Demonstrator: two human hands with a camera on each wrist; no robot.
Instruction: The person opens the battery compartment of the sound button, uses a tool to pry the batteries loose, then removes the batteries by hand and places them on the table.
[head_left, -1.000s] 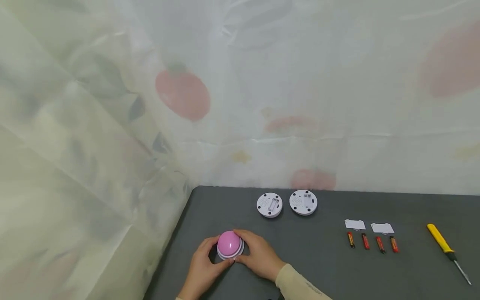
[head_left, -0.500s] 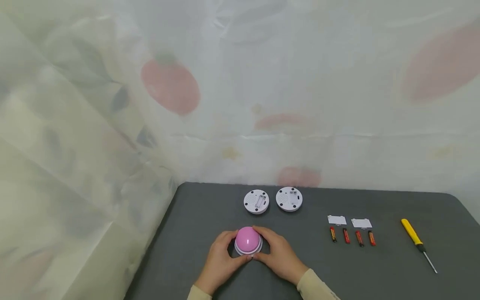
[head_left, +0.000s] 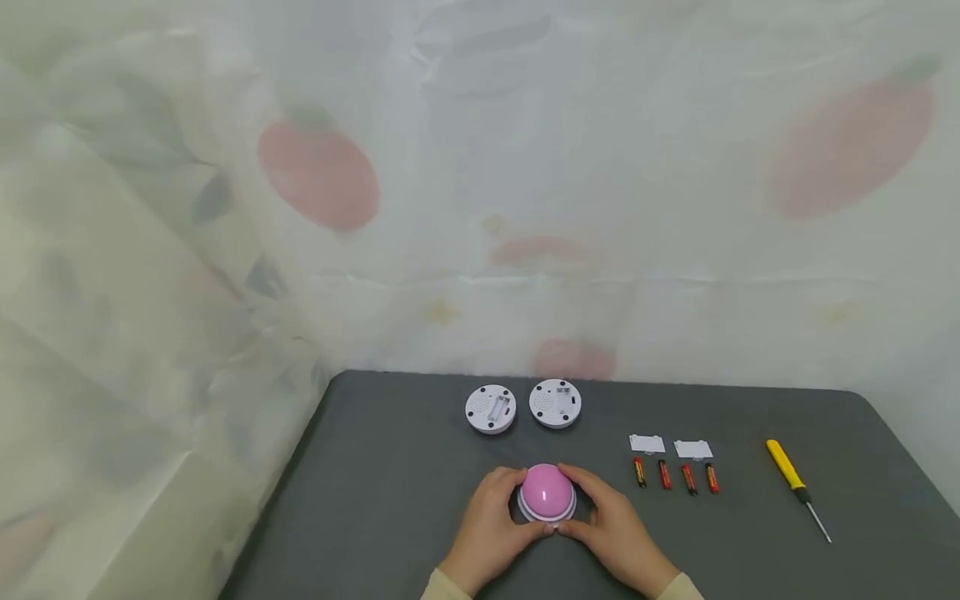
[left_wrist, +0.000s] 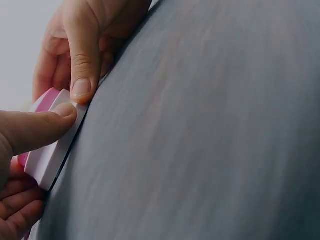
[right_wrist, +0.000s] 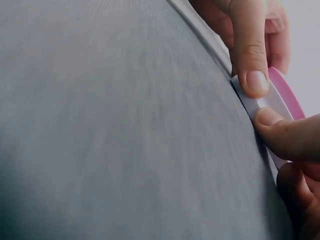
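A pink-domed push button with a white round base [head_left: 547,492] sits dome up on the dark table [head_left: 360,500]. My left hand [head_left: 487,527] grips its left side, and my right hand [head_left: 621,533] holds the right side. Both thumbs meet at the near edge of the white base, as the left wrist view shows with the left thumb [left_wrist: 42,127] on the rim. From the right wrist view, the right thumb [right_wrist: 287,132] presses that same rim, the base low against the table. The other fingers curve around the far side, partly hidden.
Behind the button lie two upturned white round units [head_left: 491,409] with uncovered battery compartments. To the right are two white battery covers [head_left: 647,444], several red batteries [head_left: 664,474] in a row and a yellow-handled screwdriver [head_left: 784,465]. A patterned sheet [head_left: 450,167] hangs behind the table.
Both hands have moved the push button to the right across the table, keeping their grip. It now sits in front of the right-hand white unit. The head view has turned right.
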